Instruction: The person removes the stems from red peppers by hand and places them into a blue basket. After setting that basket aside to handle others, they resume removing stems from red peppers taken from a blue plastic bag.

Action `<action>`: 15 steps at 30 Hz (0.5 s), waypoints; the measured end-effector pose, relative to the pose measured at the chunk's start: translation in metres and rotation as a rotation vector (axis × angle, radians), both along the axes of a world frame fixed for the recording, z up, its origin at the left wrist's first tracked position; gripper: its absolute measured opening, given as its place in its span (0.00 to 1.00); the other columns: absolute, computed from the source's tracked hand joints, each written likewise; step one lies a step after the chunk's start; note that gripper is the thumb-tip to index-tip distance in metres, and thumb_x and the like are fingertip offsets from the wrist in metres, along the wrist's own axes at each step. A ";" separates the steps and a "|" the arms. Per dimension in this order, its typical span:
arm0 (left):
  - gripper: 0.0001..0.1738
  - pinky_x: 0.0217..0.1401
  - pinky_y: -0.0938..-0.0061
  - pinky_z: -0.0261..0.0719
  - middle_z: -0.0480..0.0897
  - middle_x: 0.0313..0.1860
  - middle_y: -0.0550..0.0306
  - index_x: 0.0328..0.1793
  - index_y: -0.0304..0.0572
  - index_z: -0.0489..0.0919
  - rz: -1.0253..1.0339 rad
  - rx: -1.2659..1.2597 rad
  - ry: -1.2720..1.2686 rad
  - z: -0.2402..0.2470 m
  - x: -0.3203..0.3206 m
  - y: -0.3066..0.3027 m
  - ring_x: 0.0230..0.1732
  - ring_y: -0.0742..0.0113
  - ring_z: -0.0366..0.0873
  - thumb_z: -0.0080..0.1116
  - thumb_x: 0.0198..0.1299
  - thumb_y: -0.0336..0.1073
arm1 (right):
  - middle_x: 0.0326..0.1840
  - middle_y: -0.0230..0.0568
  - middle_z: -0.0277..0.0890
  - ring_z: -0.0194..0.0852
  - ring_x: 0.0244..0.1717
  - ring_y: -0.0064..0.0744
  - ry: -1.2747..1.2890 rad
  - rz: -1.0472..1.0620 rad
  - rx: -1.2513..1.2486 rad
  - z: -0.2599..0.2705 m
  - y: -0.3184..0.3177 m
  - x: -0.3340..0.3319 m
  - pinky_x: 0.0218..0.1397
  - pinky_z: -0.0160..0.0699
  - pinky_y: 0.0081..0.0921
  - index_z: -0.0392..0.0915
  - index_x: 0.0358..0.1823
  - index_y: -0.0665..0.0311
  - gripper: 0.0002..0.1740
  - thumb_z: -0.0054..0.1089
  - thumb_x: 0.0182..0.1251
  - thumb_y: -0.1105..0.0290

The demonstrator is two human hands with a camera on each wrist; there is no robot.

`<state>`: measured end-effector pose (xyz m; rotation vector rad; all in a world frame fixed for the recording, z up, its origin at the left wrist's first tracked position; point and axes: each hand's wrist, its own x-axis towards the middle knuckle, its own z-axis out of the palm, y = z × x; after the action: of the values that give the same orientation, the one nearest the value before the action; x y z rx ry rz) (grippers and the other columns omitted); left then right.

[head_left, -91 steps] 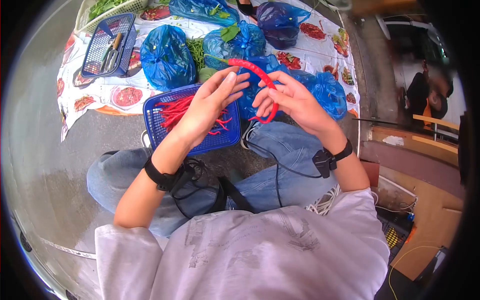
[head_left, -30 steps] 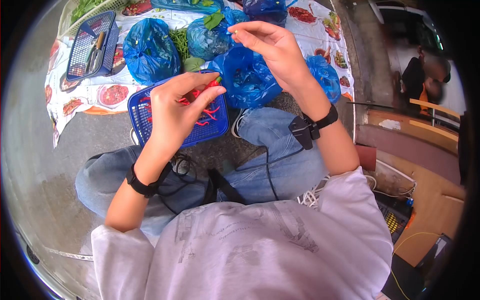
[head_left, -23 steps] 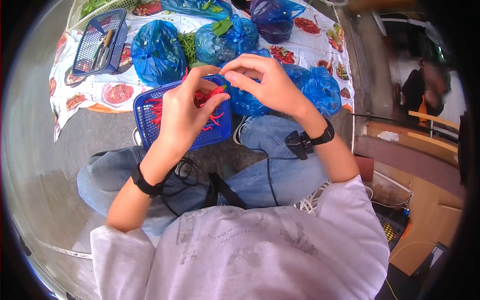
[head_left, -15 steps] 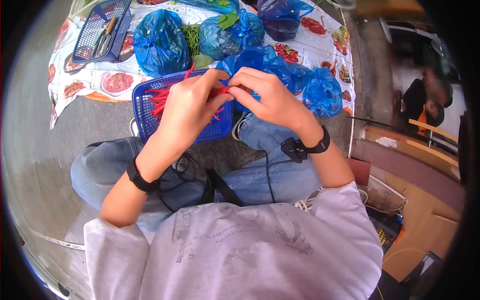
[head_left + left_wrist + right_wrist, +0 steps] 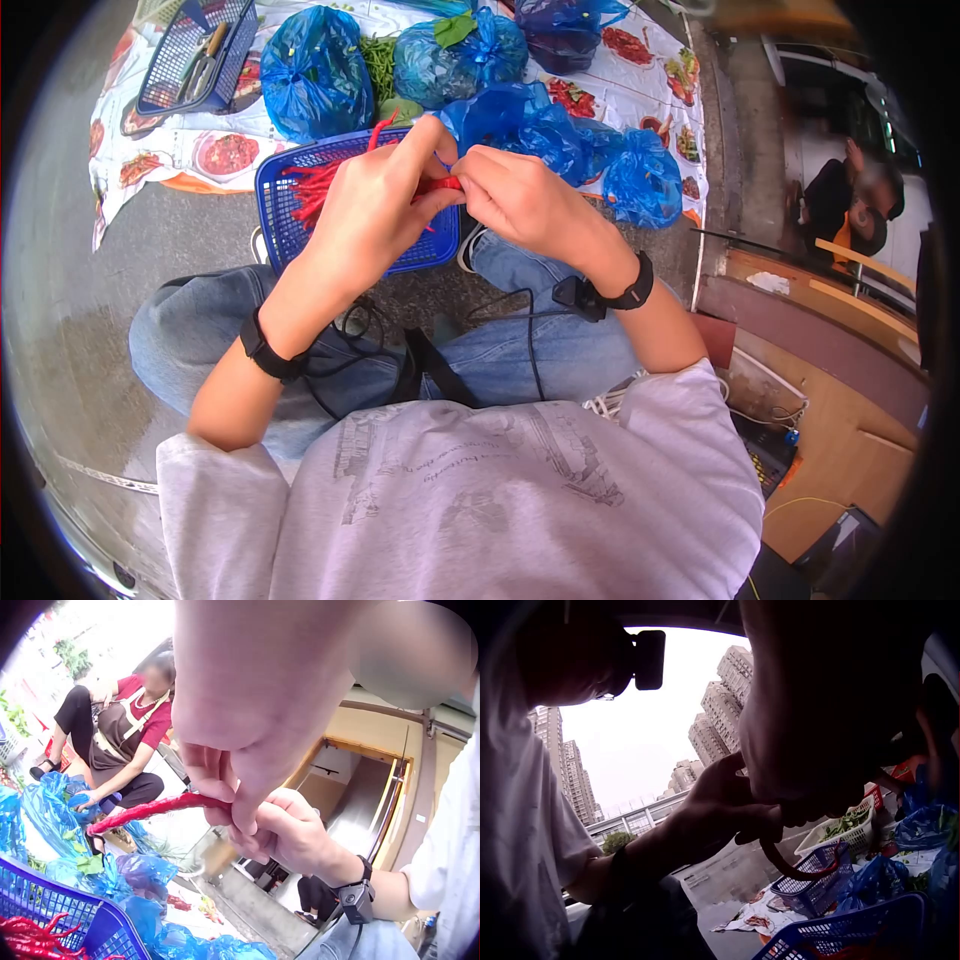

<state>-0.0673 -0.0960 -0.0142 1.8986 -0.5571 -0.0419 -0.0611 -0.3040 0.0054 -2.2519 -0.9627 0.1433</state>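
A long red chili pepper point(image 5: 154, 811) is held between both hands. My left hand point(image 5: 375, 205) pinches it near one end, and its thin tail curves out past the knuckles in the head view. At that same end the right hand point(image 5: 525, 205) grips with thumb and curled fingers, fingertips meeting those of the left hand. The end of the pepper is hidden by the fingers. Below the left hand stands a blue mesh basket point(image 5: 268, 225) with several red chili peppers point(image 5: 312, 190) in it.
Beyond the basket, a printed white cloth point(image 5: 180, 150) bears knotted blue bags point(image 5: 318, 75), a loose blue bag point(image 5: 510, 125) and a second blue basket point(image 5: 160, 103) with tools. Another person point(image 5: 135, 724) sits across from me. A black cable point(image 5: 535, 350) crosses my lap.
The right hand, holding the pepper earlier, was raised away a second ago while the left hand held the pepper green end up. It has come back down to that end and grips it.
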 end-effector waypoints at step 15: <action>0.19 0.35 0.70 0.84 0.84 0.34 0.53 0.42 0.37 0.75 0.008 0.055 -0.227 0.002 -0.003 -0.003 0.33 0.59 0.87 0.76 0.50 0.24 | 0.27 0.51 0.75 0.75 0.27 0.49 0.350 -0.179 0.107 0.010 -0.002 -0.002 0.31 0.72 0.36 0.77 0.38 0.71 0.06 0.55 0.72 0.74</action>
<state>-0.0701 -0.0986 -0.0122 1.9721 -0.7079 0.1670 -0.0634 -0.3061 0.0156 -2.1104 -0.5681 0.3825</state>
